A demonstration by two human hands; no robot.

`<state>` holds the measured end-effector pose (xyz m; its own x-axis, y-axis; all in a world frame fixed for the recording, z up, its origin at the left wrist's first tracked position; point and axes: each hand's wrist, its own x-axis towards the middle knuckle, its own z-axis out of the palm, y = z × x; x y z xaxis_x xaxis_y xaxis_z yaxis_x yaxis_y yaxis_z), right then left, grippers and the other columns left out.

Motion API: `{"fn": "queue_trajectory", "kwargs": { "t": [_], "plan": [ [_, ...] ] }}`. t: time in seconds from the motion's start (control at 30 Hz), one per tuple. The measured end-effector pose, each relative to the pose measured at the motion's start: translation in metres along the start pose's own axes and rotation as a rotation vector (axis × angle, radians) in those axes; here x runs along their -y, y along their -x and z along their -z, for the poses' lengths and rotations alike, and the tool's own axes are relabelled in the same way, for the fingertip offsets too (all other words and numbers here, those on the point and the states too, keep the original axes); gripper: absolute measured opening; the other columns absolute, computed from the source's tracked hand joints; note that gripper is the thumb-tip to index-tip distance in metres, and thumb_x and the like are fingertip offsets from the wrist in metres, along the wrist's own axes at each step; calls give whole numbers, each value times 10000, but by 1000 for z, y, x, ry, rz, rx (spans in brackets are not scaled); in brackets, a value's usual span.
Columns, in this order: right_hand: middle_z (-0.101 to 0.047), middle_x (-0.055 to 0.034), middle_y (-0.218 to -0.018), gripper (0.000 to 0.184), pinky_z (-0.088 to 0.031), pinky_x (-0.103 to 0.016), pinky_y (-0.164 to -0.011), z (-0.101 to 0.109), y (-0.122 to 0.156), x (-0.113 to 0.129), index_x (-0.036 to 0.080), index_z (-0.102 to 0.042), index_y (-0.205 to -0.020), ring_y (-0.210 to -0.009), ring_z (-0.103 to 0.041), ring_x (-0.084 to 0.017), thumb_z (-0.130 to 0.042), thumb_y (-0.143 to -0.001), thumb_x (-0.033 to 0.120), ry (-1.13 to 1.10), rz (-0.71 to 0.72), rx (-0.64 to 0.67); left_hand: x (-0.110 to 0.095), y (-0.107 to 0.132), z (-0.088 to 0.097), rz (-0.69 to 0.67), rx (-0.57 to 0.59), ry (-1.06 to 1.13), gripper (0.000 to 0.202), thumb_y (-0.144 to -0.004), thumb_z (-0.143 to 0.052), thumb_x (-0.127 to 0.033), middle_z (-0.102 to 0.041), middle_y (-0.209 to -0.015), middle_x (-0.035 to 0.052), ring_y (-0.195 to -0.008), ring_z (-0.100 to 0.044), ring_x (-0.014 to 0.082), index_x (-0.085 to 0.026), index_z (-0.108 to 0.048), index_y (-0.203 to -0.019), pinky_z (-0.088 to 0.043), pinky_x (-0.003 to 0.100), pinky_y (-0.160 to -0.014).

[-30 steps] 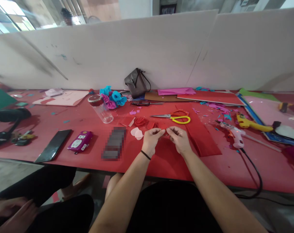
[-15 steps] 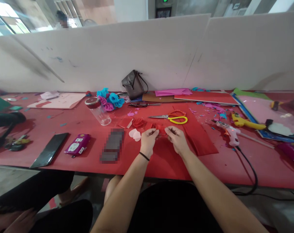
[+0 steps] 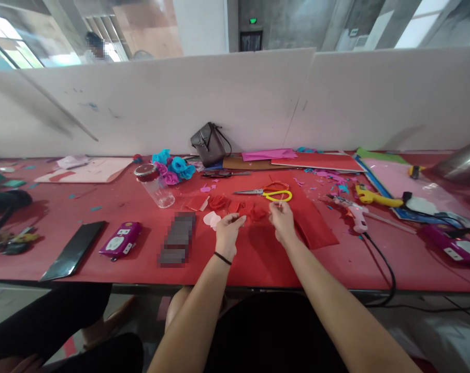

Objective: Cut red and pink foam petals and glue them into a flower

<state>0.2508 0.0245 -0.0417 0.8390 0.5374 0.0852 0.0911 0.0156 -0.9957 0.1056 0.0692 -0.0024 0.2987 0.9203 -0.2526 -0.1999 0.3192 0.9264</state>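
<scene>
Red crumpled crepe paper is between my two hands, low over the red work surface. My right hand is closed, its fingertips pinching the paper's right side. My left hand, with a dark band at the wrist, has thumb and fingertips drawn together left of the paper; what they pinch is too small to make out. Pale pink paper petals lie just left of that hand. More curled red paper lies behind it. Yellow- and red-handled scissors lie open just beyond my right hand.
A hot glue gun and a yellow tool lie right. Left are a clear jar, blue and pink paper flowers, a purple power strip and a black phone-like slab. A dark bag leans on the white partition.
My hands have moved apart, leaving a wider gap with the red paper showing between them. The camera view has tilted up slightly and shifted right.
</scene>
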Motion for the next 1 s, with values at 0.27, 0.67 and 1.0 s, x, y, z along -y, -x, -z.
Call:
{"fn": "queue_trajectory", "kwargs": {
  "t": [0.27,0.67,1.0],
  "plan": [
    [-478,68,-583,285,-315,-236,-469,24,21,21,220,-612,-782,-479,-396,-98,-661,-641,463,-96,-120,6,2,11,-2,48,133,19,314,-465,-833,-312,-596,-574,-29,-543,-570,93,-149,-629,-640,-399,212,-545],
    [-575,38,-543,338,-286,-237,-452,26,53,37,198,-693,-705,-486,-409,-101,-778,-555,489,-110,-154,255,3,26,-1,-2,383,-169,241,-533,-814,-335,-624,-538,-3,-504,-531,98,-163,-668,-617,-390,217,-511],
    [-624,24,-654,335,-299,-246,-473,37,60,40,207,-699,-761,-494,-432,-99,-775,-565,467,-80,-165,252,7,26,-2,-9,366,-133,188,-528,-797,-252,-613,-563,-17,-524,-527,89,-158,-662,-620,-401,222,-543]
  ]
}}
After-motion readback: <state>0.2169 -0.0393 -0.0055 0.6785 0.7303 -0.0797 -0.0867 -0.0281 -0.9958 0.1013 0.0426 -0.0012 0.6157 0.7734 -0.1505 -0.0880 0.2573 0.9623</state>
